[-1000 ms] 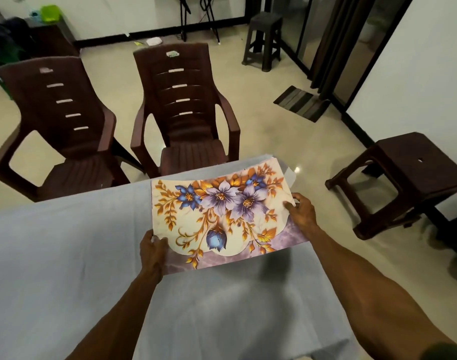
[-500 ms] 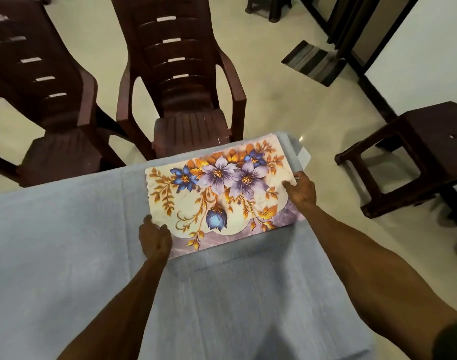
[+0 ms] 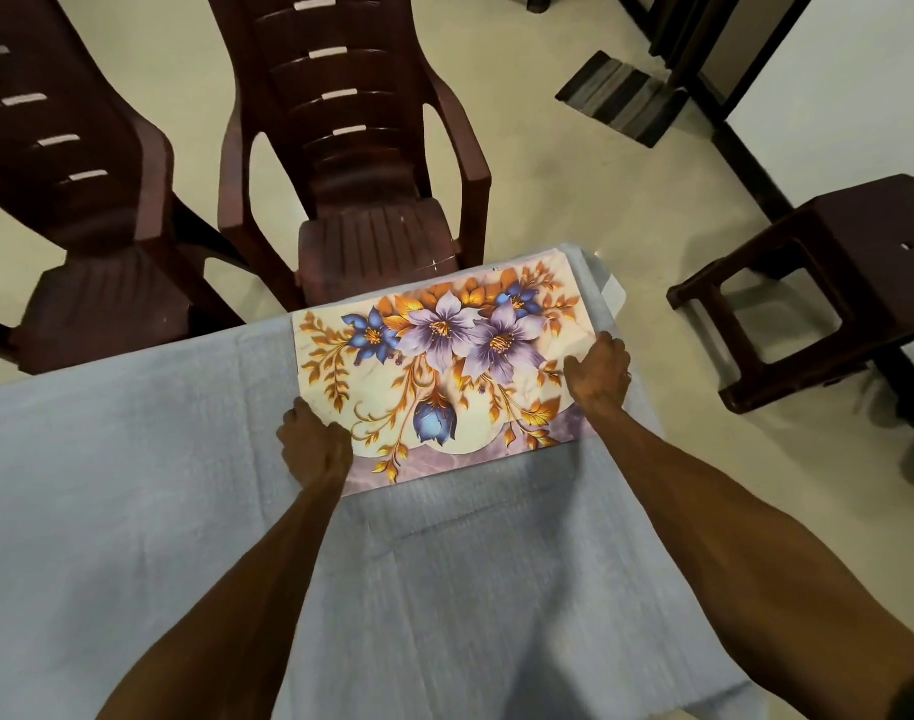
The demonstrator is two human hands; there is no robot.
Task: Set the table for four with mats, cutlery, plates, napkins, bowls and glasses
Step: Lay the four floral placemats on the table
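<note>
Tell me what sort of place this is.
Probably a home dining area: a table under a pale blue tablecloth, dark brown plastic armchairs drawn up, and a floral rectangular placemat being laid.

floral mat (image 3: pixel 444 366) flat at the blue-clothed table's (image 3: pixel 132 485) far right corner, purple band nearest

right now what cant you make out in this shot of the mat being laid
- Head view: the floral mat hides the tablecloth beneath it.
- Left hand and right hand cover the mat's side edges; the grip underneath is unclear.
- The left chair is cut off by the frame edge.
- No cutlery or plates are in frame.
</note>
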